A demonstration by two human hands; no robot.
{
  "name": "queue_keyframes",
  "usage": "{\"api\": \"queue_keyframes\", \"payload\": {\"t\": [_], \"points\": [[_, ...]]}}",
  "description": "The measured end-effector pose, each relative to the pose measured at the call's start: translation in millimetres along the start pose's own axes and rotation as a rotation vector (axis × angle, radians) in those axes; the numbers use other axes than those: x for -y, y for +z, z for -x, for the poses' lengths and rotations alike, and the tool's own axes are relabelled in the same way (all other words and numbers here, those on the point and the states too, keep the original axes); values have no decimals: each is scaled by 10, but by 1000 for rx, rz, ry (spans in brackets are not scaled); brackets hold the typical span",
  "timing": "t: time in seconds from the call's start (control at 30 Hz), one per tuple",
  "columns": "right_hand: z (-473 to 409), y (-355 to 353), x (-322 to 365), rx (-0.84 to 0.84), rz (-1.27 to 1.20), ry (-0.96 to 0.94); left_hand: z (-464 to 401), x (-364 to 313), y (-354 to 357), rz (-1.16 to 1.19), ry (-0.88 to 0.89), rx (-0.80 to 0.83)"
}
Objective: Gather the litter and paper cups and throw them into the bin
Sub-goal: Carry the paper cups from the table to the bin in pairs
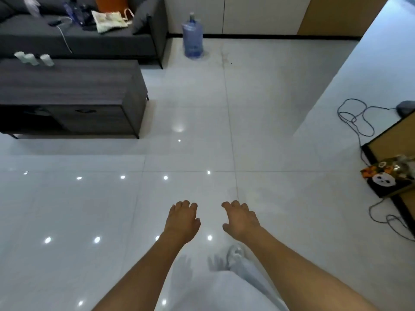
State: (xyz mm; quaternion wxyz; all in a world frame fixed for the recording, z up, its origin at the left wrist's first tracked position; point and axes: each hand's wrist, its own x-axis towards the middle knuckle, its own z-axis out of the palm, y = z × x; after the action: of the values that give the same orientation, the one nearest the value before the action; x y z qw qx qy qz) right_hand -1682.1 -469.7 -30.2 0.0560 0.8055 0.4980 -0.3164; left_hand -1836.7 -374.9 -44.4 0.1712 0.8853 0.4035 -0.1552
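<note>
Three pale paper cups (31,58) stand on the far left of a dark wooden coffee table (74,86). My left hand (182,218) and my right hand (241,218) hang side by side over the white tiled floor, palms down, fingers loosely curled and holding nothing. Both hands are far from the cups, well to their lower right. No bin is in view.
A dark grey sofa (74,34) behind the table carries bags, bottles and a white cable. A blue water jug (192,39) stands by the far wall. A white counter (370,70) on the right bears a mouse and cable; a snack-filled box (390,178) sits below it.
</note>
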Motion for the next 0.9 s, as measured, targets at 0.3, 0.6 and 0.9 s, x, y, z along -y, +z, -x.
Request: {"api": "queue_keyframes", "payload": {"t": [0.3, 0.6, 0.9], "points": [[-1768, -1084, 207, 9, 67, -139, -1612, 464, -764, 85, -137, -22], [-3413, -2373, 452, 10, 142, -218, -3071, 829, -1736, 167, -208, -109], [-5163, -3218, 1224, 26, 192, -266, -4510, 1909, -2438, 162, -269, -90]]}}
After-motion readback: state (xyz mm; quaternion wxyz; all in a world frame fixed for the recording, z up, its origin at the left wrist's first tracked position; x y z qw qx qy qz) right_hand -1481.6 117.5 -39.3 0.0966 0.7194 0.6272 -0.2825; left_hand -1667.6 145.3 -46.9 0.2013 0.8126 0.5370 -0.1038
